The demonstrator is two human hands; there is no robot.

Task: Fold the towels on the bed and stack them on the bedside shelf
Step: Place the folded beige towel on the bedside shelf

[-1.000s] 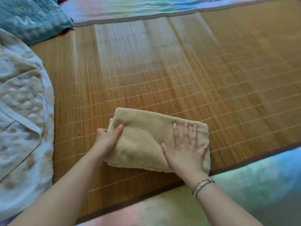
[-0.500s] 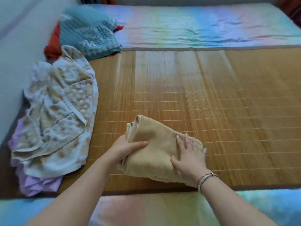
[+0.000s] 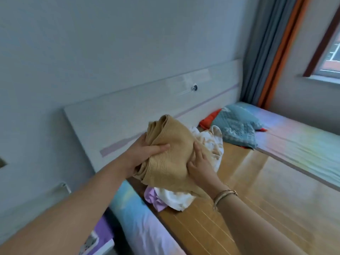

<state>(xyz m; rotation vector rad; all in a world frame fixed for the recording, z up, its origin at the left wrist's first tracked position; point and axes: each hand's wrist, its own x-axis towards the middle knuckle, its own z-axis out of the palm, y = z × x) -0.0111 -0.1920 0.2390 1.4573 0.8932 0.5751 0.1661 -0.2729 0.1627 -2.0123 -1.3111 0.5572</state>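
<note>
Your left hand (image 3: pixel 145 151) has its fingers (image 3: pixel 161 147) curled over the near-left end of the folded tan towel (image 3: pixel 173 155), thumb tucked beneath. Your right hand (image 3: pixel 199 162) cups the opposite flank, its fingers wrapped round the fabric. The towel is up in the air between your hands, clear of the bamboo mat (image 3: pixel 257 208), its long axis tilting up and away toward the headboard (image 3: pixel 128 115). Underneath sits the unfolded patterned towel (image 3: pixel 211 142). The bedside shelf isn't clearly in view; I'd guess it's to your left, nearer the left hand.
</note>
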